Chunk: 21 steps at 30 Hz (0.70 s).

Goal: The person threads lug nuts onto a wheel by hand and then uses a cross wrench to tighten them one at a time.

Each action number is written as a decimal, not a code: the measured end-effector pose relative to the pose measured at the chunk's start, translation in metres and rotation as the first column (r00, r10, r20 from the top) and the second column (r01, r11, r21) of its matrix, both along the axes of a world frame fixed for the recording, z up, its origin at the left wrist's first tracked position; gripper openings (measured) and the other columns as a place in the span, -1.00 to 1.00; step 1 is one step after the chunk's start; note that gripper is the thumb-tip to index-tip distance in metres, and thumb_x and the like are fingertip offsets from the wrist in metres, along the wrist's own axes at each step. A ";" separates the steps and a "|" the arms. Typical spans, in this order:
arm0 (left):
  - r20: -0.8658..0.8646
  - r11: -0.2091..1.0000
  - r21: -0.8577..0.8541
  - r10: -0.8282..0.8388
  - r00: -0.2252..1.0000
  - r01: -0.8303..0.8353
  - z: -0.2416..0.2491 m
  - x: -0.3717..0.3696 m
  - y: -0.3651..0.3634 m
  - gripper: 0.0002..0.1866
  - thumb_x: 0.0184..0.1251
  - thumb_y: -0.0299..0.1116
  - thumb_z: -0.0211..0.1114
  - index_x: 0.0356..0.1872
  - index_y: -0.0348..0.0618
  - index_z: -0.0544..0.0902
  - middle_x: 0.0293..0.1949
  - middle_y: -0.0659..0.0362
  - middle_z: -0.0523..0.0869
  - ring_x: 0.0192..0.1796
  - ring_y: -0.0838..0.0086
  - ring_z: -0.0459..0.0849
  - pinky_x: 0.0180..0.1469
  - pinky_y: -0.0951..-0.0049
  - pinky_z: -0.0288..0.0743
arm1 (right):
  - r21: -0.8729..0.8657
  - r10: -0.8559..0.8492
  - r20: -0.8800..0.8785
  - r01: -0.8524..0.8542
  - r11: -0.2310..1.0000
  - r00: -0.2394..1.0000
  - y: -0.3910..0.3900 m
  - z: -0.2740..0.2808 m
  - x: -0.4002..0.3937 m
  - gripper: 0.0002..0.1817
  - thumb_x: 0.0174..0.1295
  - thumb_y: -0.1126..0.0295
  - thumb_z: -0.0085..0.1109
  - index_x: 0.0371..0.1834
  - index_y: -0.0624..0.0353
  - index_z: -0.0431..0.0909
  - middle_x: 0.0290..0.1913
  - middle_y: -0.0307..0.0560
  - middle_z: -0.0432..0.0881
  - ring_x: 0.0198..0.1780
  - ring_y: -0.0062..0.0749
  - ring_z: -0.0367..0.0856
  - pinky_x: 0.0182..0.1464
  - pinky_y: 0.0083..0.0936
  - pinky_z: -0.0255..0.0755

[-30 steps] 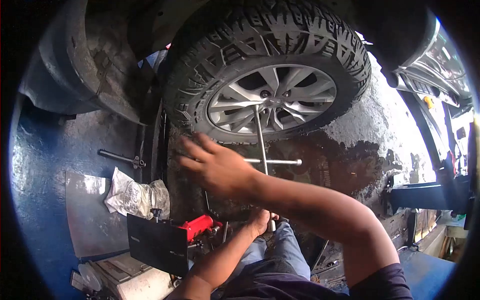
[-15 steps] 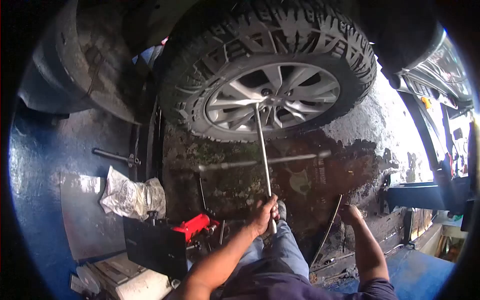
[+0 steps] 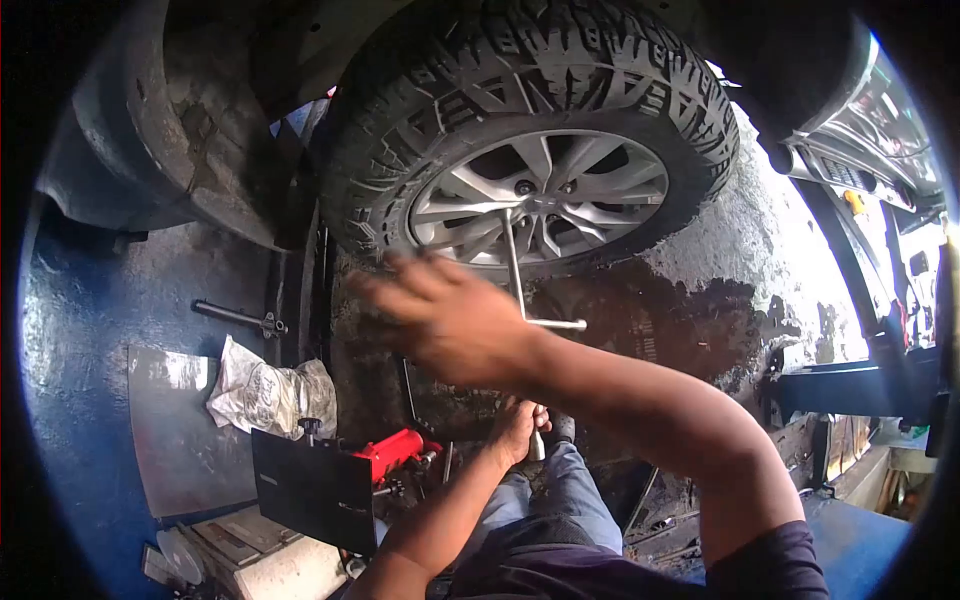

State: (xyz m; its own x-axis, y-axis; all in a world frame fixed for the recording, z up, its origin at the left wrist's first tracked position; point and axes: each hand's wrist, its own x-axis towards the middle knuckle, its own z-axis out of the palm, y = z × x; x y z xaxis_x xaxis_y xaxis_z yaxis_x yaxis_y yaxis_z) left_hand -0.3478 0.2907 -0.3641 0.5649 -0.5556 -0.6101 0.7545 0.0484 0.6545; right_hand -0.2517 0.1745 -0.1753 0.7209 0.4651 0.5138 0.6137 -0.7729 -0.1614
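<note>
A four-way lug wrench (image 3: 515, 265) reaches from the hub area of the silver alloy wheel (image 3: 540, 165) back toward my body. My left hand (image 3: 517, 428) is wrapped round its near end, close to my knees. Slightly blurred, my right hand (image 3: 445, 320) stretches across to the left over the wrench, its fingers spread and nothing in them. It hides the left part of the wrench's crossbar, whose right end (image 3: 570, 324) shows beyond my forearm. The chunky-tread tyre (image 3: 560, 80) surrounds the wheel.
To the left are a red jack (image 3: 395, 452), a black panel (image 3: 312, 490), a crumpled white bag (image 3: 270, 388) and a metal tool (image 3: 240, 318). A blue beam (image 3: 860, 388) stands to the right. The ground below the wheel has a dark wet patch (image 3: 690, 310).
My right hand has swung from the far right across to the left, over the wrench. The crossbar, blurred before, now shows more sharply at its right end. My left hand keeps its hold.
</note>
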 end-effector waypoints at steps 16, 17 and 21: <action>-0.117 0.992 -0.100 -0.086 0.989 0.074 -0.005 -0.006 0.009 -0.77 0.47 -0.11 0.20 -0.09 0.00 0.48 -0.53 0.37 0.35 -0.53 0.63 0.38 -0.32 0.36 0.50 | -0.544 -0.641 -0.753 0.690 0.477 -0.150 -0.242 -0.346 -0.360 -0.56 0.20 0.16 0.15 0.13 0.04 0.61 0.05 0.08 0.63 0.02 0.03 0.62 0.14 -0.22 0.48; -0.156 0.990 -0.123 -0.091 0.984 0.072 -0.015 -0.006 0.014 -0.77 0.48 -0.13 0.19 -0.07 -0.01 0.47 -0.50 0.37 0.37 -0.52 0.64 0.38 -0.32 0.39 0.49 | -0.594 -0.535 -0.783 0.638 0.490 -0.318 -0.226 -0.371 -0.428 -0.54 0.17 0.17 0.20 0.15 0.05 0.61 0.08 0.09 0.64 0.05 0.03 0.63 0.13 -0.21 0.51; -0.095 0.998 -0.033 -0.051 0.994 0.048 -0.026 -0.010 0.017 -0.79 0.51 -0.16 0.15 -0.02 0.00 0.46 -0.46 0.35 0.39 -0.50 0.64 0.39 -0.34 0.42 0.48 | -0.530 -0.532 -0.809 0.701 0.476 -0.251 -0.150 -0.338 -0.526 -0.49 0.10 0.18 0.27 0.15 0.11 0.59 0.00 0.16 0.68 0.06 0.13 0.63 0.12 -0.16 0.52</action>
